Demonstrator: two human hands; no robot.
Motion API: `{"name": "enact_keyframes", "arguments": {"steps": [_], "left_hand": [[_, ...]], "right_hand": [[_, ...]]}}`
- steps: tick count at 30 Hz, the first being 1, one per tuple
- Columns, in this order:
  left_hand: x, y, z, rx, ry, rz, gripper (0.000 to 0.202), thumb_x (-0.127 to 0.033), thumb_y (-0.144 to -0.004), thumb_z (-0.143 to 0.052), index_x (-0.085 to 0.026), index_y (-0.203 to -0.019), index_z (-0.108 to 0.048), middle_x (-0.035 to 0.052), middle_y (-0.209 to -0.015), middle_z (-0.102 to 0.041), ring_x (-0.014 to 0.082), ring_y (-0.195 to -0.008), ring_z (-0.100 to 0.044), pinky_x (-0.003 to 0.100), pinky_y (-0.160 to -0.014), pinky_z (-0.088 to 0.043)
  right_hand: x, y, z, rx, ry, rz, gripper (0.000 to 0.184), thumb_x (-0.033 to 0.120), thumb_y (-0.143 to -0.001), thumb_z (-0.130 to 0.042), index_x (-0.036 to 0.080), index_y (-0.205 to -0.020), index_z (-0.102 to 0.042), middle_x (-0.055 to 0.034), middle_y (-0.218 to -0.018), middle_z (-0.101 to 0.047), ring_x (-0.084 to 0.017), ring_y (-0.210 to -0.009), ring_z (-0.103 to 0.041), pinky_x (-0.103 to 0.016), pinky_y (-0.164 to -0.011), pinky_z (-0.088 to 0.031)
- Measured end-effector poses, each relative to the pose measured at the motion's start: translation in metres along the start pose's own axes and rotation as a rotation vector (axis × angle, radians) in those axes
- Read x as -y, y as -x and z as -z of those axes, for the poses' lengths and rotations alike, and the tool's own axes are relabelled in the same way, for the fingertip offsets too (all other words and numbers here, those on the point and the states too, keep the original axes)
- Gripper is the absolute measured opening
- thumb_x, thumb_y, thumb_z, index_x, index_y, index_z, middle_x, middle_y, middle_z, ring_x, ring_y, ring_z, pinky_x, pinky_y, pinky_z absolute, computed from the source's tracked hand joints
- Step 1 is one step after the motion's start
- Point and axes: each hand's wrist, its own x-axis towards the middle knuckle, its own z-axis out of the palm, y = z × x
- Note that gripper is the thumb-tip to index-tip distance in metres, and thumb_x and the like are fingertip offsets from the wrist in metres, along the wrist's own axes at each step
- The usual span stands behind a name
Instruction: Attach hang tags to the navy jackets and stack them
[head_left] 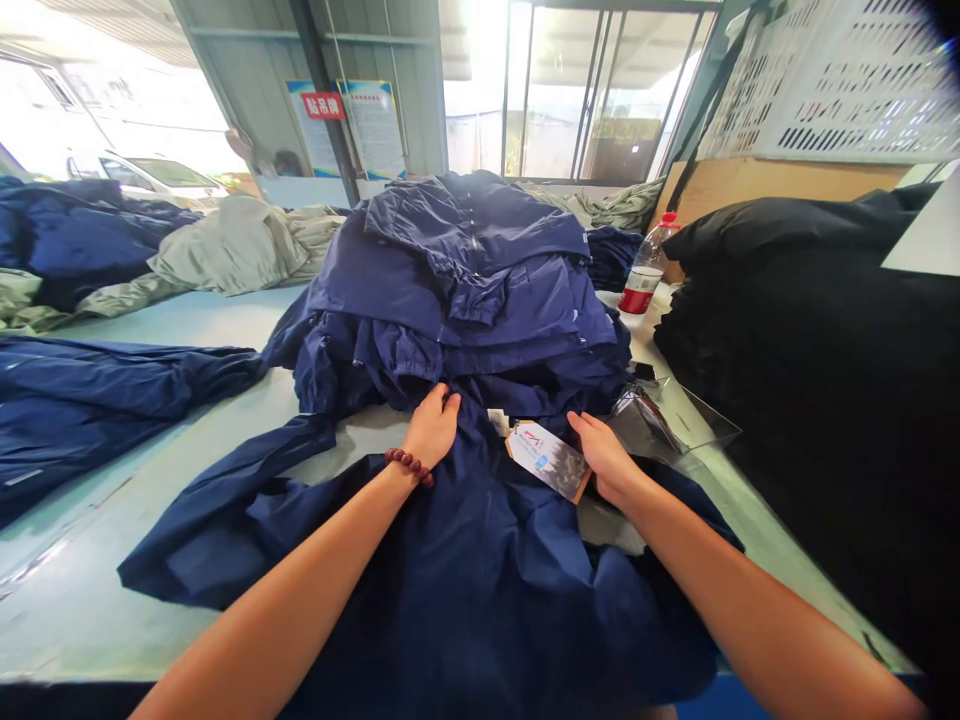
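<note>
A navy jacket [480, 580] lies spread before me over the table's front edge, its sleeves out to both sides. My left hand [431, 430], with a beaded bracelet at the wrist, is closed on the fabric near the jacket's upper edge. On the other side of the neck area, my right hand [604, 455] is closed with its fingertips at the jacket's upper edge; the exact grip is partly hidden. A printed hang tag [551, 460] lies on the jacket against my right hand. Beside the tag a small white label [498, 422] shows at the neck.
Right behind the jacket rises a pile of navy jackets [465, 270]. A dark garment stack [810, 400] stands at the right, near a bottle [645, 270] and clear plastic pieces [667, 415]. Grey garments [232, 245] and another navy garment [112, 400] lie left on the table [82, 620].
</note>
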Motion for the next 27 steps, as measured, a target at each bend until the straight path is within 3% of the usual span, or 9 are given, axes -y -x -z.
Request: {"name": "enact_keyframes", "arguments": {"steps": [4,9,11,13,17,20,23,25,27], "left_hand": [[-0.007,0.007,-0.001,-0.121,0.175,-0.038,0.014,-0.030,-0.102,-0.043,-0.021,-0.100,-0.053,0.0031,-0.091,-0.066,0.0184,-0.084,-0.063,0.030,-0.080,-0.050],[-0.014,0.013,0.005,-0.163,0.346,-0.052,0.020,-0.035,-0.099,-0.049,-0.019,-0.107,-0.057,0.0068,-0.107,-0.070,0.0198,-0.100,-0.067,0.031,-0.093,-0.053],[-0.013,0.013,0.007,-0.153,0.418,-0.025,0.020,-0.030,-0.096,-0.049,-0.019,-0.111,-0.058,0.0070,-0.112,-0.071,0.0202,-0.106,-0.068,0.032,-0.098,-0.052],[-0.008,0.011,0.007,-0.137,0.448,0.020,0.029,-0.021,-0.090,-0.047,-0.019,-0.118,-0.057,0.0076,-0.118,-0.071,0.0202,-0.111,-0.068,0.033,-0.101,-0.052],[0.007,0.006,0.003,-0.040,0.473,0.119,0.051,-0.013,-0.080,-0.045,-0.019,-0.129,-0.056,0.0079,-0.119,-0.073,0.0207,-0.105,-0.071,0.034,-0.095,-0.056],[0.015,0.003,0.003,0.029,0.450,0.233,0.051,-0.019,-0.082,-0.048,-0.018,-0.132,-0.059,0.0082,-0.112,-0.076,0.0240,-0.101,-0.073,0.037,-0.090,-0.058],[0.016,0.000,0.007,0.022,0.387,0.270,0.043,-0.041,-0.093,-0.054,-0.016,-0.127,-0.064,0.0130,-0.129,-0.073,0.0275,-0.120,-0.069,0.038,-0.102,-0.055],[0.016,-0.003,0.010,0.071,0.176,0.250,0.049,-0.052,-0.096,-0.053,-0.015,-0.126,-0.066,0.0151,-0.134,-0.071,0.0279,-0.124,-0.068,0.036,-0.103,-0.054],[0.015,-0.005,0.014,0.148,-0.078,0.210,0.047,-0.051,-0.099,-0.050,-0.015,-0.124,-0.068,0.0162,-0.128,-0.074,0.0285,-0.120,-0.070,0.035,-0.099,-0.054]], "right_hand": [[0.003,-0.006,0.000,0.064,-0.217,-0.141,0.030,0.053,-0.091,-0.061,0.024,-0.090,-0.067,-0.0049,-0.073,-0.074,-0.026,-0.070,-0.071,-0.038,-0.068,-0.058],[0.018,-0.003,0.013,0.222,-0.341,-0.237,0.045,0.057,-0.096,-0.052,0.019,-0.102,-0.073,-0.0120,-0.088,-0.080,-0.030,-0.082,-0.077,-0.042,-0.074,-0.061],[0.019,-0.001,0.017,0.244,-0.361,-0.208,0.050,0.062,-0.093,-0.054,0.019,-0.109,-0.074,-0.0129,-0.099,-0.081,-0.032,-0.089,-0.078,-0.043,-0.076,-0.061],[0.016,-0.001,0.018,0.171,-0.351,-0.123,0.049,0.064,-0.086,-0.065,0.023,-0.110,-0.076,-0.0112,-0.106,-0.080,-0.032,-0.094,-0.077,-0.044,-0.078,-0.061],[0.005,-0.011,0.006,0.132,-0.335,-0.026,0.051,0.066,-0.064,-0.085,0.026,-0.095,-0.077,-0.0067,-0.097,-0.080,-0.030,-0.090,-0.075,-0.043,-0.083,-0.059],[-0.001,-0.017,-0.005,0.216,-0.341,-0.003,0.051,0.061,-0.060,-0.090,0.024,-0.092,-0.076,-0.0060,-0.096,-0.079,-0.028,-0.089,-0.073,-0.043,-0.086,-0.058],[-0.003,-0.015,-0.010,0.243,-0.329,0.058,0.047,0.055,-0.068,-0.089,0.024,-0.100,-0.075,-0.0060,-0.104,-0.078,-0.028,-0.098,-0.071,-0.041,-0.092,-0.056],[-0.003,-0.011,-0.011,0.229,-0.257,0.108,0.047,0.052,-0.072,-0.087,0.023,-0.107,-0.074,-0.0065,-0.107,-0.078,-0.029,-0.102,-0.071,-0.041,-0.094,-0.055],[-0.004,-0.006,-0.011,0.188,-0.117,0.169,0.043,0.050,-0.079,-0.082,0.022,-0.110,-0.072,-0.0080,-0.108,-0.078,-0.029,-0.101,-0.071,-0.041,-0.095,-0.055]]}}
